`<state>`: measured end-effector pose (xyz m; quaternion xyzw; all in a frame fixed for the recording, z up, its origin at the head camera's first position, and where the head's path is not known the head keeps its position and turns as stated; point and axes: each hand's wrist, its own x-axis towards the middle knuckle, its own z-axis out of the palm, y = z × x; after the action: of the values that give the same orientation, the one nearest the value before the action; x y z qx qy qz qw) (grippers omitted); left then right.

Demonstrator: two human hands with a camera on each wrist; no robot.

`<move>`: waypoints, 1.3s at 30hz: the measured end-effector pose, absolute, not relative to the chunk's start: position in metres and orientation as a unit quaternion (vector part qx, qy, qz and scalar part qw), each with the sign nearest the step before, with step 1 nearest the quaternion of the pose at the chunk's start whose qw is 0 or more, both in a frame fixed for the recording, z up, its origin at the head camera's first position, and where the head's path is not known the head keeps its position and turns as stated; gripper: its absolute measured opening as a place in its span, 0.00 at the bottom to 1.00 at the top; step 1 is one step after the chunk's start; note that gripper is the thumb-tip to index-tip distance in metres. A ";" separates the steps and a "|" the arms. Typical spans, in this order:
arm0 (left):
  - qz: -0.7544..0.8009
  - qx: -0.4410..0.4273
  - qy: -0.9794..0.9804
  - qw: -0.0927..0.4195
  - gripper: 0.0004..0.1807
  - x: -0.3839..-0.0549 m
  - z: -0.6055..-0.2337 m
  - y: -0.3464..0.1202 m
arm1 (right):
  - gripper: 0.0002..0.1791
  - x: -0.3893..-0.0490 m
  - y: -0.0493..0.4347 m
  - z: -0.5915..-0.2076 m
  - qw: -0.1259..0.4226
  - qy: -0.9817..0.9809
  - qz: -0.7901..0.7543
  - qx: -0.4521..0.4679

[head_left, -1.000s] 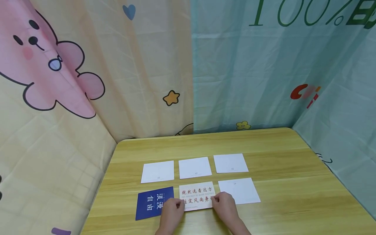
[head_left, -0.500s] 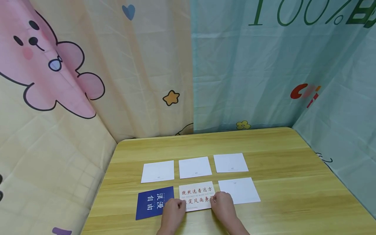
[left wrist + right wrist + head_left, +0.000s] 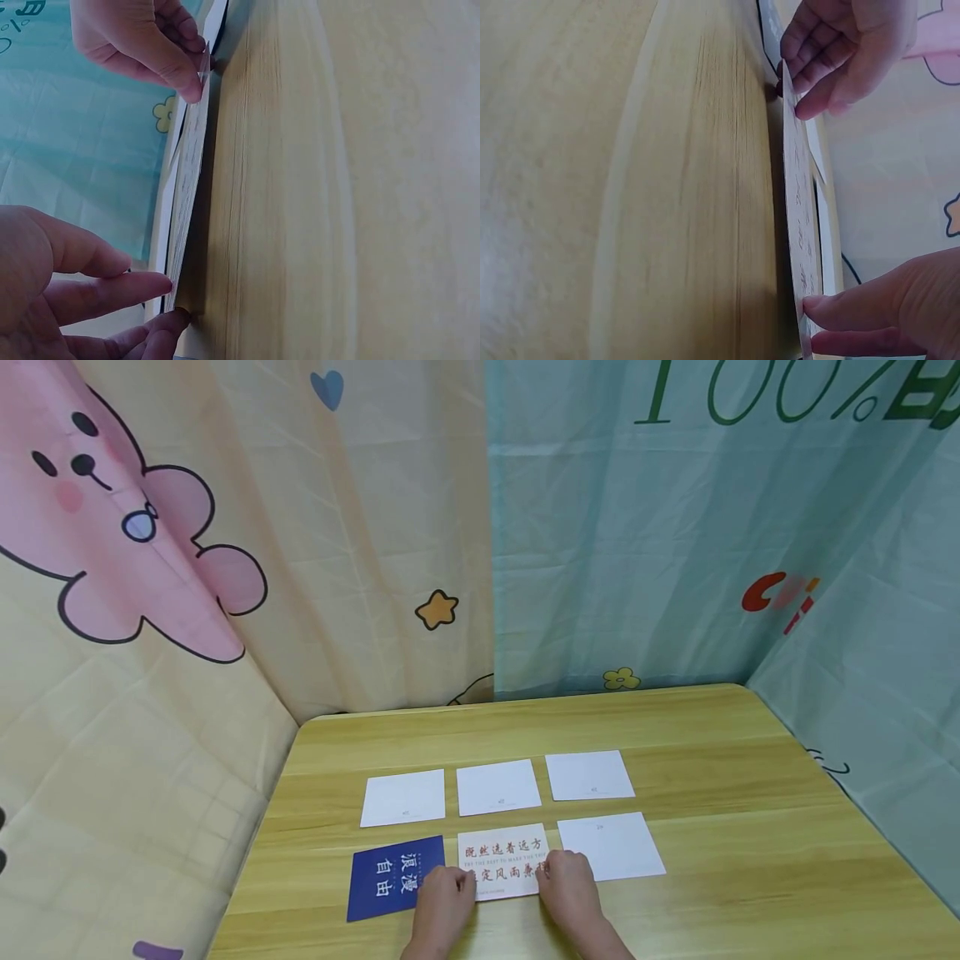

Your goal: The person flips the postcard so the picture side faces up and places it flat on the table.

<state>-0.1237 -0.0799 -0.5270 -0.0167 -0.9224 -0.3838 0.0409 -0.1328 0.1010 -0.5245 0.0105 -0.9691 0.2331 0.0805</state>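
Pinched at its left and right edges between the left hand (image 3: 442,902) and the right hand (image 3: 572,893), the white card with red Chinese lettering (image 3: 504,860) has its near edge raised off the wood-grain table (image 3: 765,860). It sits between the blue card with white characters (image 3: 382,883) and a mostly white card (image 3: 618,847); beyond them, three white cards (image 3: 498,787) form a row.

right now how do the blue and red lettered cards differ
The blue card has sideways white characters; the red-lettered card is pale with upright characters. The left hand and right hand pinch the red-lettered card, while the blue card lies on the table. Both bear writing.
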 end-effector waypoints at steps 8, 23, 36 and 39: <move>-0.376 -0.015 -0.926 0.036 0.15 -0.123 -0.528 -0.078 | 0.10 -0.132 0.096 -0.524 0.051 -0.981 0.188 0.010; -0.359 -0.017 -0.932 0.043 0.11 -0.122 -0.525 -0.077 | 0.09 -0.133 0.094 -0.531 0.063 -0.985 0.158 0.005; -0.316 -0.021 -0.946 0.062 0.09 -0.121 -0.523 -0.074 | 0.09 -0.136 0.096 -0.530 0.040 -0.983 0.181 0.002; -0.304 -0.021 -0.950 0.066 0.10 -0.121 -0.523 -0.073 | 0.09 -0.135 0.097 -0.530 0.042 -0.982 0.186 0.004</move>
<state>-0.1212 -0.0730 -0.5232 -0.0212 -0.9502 -0.3040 0.0659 -0.1352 0.0971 -0.5300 0.0043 -0.9815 0.1865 0.0424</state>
